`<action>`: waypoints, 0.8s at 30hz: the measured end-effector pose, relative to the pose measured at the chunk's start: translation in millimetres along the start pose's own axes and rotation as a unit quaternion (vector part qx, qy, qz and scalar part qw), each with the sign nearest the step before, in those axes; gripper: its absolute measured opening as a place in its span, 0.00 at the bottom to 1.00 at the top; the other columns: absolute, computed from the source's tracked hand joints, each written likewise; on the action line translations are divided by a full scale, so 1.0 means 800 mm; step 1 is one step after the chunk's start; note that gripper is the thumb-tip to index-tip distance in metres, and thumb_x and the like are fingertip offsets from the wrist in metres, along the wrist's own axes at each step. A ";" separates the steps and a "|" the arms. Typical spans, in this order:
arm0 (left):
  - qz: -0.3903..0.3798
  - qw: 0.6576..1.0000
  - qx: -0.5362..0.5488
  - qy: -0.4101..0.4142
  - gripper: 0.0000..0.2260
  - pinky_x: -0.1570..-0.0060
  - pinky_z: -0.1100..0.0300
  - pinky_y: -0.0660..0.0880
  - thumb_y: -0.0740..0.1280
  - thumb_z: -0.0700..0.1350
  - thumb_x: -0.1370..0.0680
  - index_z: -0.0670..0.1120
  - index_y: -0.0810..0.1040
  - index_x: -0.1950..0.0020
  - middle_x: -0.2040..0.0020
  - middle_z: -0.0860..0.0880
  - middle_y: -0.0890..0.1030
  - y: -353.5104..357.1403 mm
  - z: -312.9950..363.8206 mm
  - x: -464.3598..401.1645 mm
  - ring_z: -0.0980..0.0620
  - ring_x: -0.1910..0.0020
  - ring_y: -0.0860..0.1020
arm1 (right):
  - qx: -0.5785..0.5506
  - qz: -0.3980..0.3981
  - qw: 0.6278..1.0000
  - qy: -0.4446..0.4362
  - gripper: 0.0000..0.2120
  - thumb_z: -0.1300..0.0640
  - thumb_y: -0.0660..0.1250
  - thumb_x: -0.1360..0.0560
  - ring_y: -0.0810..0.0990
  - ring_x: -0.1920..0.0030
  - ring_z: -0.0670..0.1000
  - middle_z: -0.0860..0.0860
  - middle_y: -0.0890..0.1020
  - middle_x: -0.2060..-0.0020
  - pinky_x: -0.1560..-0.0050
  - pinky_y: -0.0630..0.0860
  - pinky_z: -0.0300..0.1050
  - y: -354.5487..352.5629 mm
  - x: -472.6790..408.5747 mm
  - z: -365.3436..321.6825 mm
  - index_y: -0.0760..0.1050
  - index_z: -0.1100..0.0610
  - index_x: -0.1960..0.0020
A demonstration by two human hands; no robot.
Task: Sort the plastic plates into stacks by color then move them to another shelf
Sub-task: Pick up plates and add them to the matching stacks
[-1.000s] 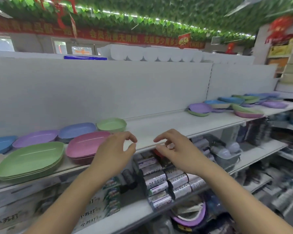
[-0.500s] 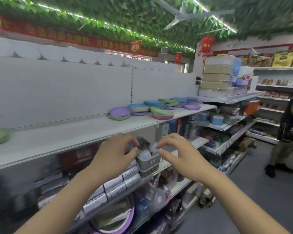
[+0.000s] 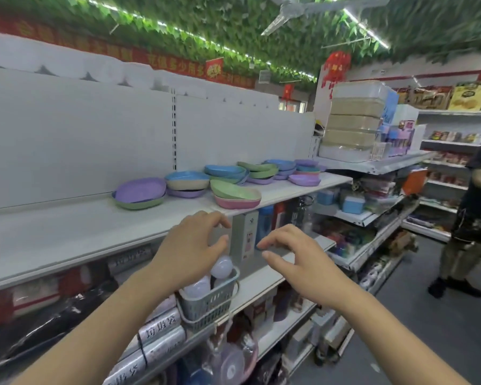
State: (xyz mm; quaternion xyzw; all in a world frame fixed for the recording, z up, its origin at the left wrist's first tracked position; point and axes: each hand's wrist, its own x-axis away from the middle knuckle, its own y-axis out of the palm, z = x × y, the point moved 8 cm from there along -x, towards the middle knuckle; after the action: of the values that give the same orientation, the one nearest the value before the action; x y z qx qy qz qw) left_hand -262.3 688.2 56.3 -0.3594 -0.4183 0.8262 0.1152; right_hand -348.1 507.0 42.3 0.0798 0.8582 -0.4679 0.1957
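Since the earlier frame the view had swung right along the white shelf [image 3: 67,232], bringing the mixed plastic plates [image 3: 228,184] nearer, up and right of both hands. The left hand [image 3: 189,248] and right hand [image 3: 303,259] hovered below the shelf edge, fingers loosely curled, holding nothing.
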 end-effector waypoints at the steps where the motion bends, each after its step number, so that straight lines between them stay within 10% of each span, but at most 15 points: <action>1: 0.007 1.000 0.000 -0.002 0.09 0.42 0.49 0.74 0.64 0.53 0.21 0.60 0.75 0.40 0.42 0.57 0.78 0.010 -0.009 -0.025 0.54 0.42 0.75 | 0.004 0.005 1.000 0.001 0.06 0.48 0.66 0.18 0.74 0.42 0.40 0.39 0.75 0.47 0.39 0.70 0.39 -0.004 -0.020 0.019 0.79 0.41 0.42; 9: 0.005 0.993 -0.081 -0.081 0.14 0.48 0.52 0.74 0.58 0.58 0.18 0.59 0.70 0.33 0.42 0.51 0.76 0.060 -0.099 -0.201 0.48 0.42 0.75 | -0.036 0.051 0.998 0.032 0.05 0.51 0.69 0.20 0.79 0.49 0.44 0.44 0.78 0.49 0.47 0.74 0.39 -0.051 -0.175 0.144 0.80 0.42 0.47; 15: -0.047 0.983 -0.067 -0.163 0.14 0.52 0.54 0.76 0.57 0.62 0.19 0.58 0.79 0.50 0.55 0.57 0.81 0.098 -0.139 -0.256 0.57 0.55 0.78 | -0.094 0.025 0.995 0.033 0.05 0.50 0.68 0.20 0.79 0.48 0.41 0.41 0.78 0.46 0.47 0.74 0.36 -0.045 -0.262 0.226 0.81 0.41 0.47; 24: 0.112 0.952 -0.047 -0.281 0.15 0.54 0.50 0.79 0.63 0.40 0.22 0.58 0.82 0.59 0.56 0.50 0.82 0.069 -0.140 -0.310 0.47 0.56 0.81 | -0.110 -0.012 0.994 0.007 0.05 0.49 0.67 0.19 0.79 0.51 0.40 0.38 0.79 0.47 0.55 0.70 0.31 -0.062 -0.395 0.343 0.80 0.44 0.45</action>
State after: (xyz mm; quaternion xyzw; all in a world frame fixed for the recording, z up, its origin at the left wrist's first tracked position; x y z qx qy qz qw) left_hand -1.4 600.1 93.3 -0.1621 -0.4293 0.8807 -0.1178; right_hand -4.5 265.6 77.3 0.0505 0.9066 -0.3727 0.1913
